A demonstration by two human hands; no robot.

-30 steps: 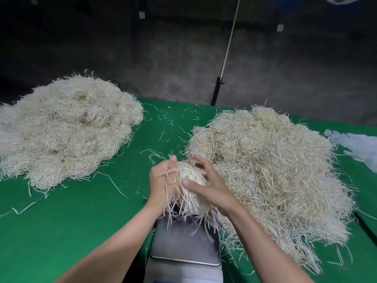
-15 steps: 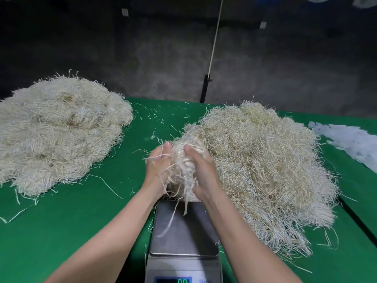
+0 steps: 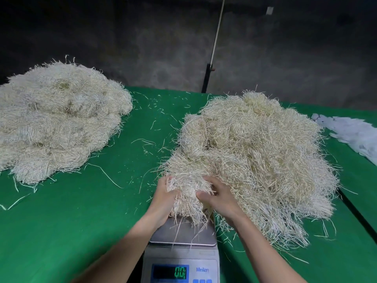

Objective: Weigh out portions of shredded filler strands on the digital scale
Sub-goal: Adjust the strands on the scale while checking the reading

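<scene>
A digital scale (image 3: 183,233) with a steel pan stands at the near edge; its display (image 3: 170,272) reads 0.0. My left hand (image 3: 163,198) and my right hand (image 3: 219,198) clasp a bundle of pale shredded strands (image 3: 188,193) from both sides, just above the far end of the pan. Loose ends hang down onto the pan. The bundle still touches the big loose pile of strands (image 3: 257,154) to the right of the scale.
A second, whiter heap of strands (image 3: 57,117) lies at the left on the green table cover (image 3: 81,211). White bags or sheets (image 3: 353,131) lie at the far right. Stray strands are scattered between the heaps. A dark wall and a pole stand behind.
The bundle between my hands has grown larger and sits lower, closer to the pan. The scale's display has come into view, reading 0.0.
</scene>
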